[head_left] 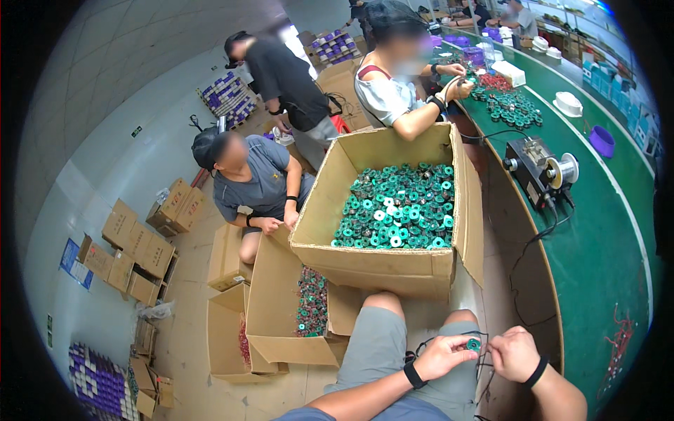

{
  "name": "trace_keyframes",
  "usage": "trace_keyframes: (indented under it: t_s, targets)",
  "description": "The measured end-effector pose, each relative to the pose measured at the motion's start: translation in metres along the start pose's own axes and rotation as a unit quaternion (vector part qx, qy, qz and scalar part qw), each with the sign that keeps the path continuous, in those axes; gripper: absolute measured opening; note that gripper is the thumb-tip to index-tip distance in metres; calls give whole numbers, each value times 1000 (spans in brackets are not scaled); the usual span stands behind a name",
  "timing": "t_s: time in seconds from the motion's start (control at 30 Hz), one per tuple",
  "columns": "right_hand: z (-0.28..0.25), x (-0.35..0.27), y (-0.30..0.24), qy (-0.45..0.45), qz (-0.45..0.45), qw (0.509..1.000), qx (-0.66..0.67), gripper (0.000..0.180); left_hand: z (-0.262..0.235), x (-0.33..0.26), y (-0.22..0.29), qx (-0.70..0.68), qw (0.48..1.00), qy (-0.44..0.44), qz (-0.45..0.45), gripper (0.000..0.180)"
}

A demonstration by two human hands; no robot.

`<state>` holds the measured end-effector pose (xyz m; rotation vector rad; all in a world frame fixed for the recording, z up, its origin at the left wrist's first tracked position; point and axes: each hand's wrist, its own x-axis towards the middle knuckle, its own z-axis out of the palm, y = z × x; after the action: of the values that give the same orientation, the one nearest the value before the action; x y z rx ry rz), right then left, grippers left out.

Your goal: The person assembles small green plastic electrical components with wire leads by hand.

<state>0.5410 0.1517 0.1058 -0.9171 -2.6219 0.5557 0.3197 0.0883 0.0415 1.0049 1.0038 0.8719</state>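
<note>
Above my thighs, my left hand (444,356) pinches a small round green part (473,344) with a hole in its middle, between thumb and fingertips. Just to its right is my right hand (516,356), its fingers curled together close to the part. Whatever those fingers hold is too small or hidden to make out. Thin black cords (484,382) run around and below both hands. In front of my knees a big open cardboard box (379,268) holds many similar green round parts (397,210).
To the right runs a long green workbench (597,281) with a wire-spool machine (537,168), green parts (509,107) and red wires (618,347). Lower boxes (281,347) stand at left. A seated person (256,172) is beside them; another person (393,91) works at the bench.
</note>
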Motion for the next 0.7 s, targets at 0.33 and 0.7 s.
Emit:
trace_keyframes:
  t_s: [0.33,0.7]
  targets:
    - [10,-15,4,48,-17,995,86,3,9,9,-4,32,999,15,12,37]
    - [83,-35,168,-3,-4,998,70,5,28,134,-97,31,997,71,17,36]
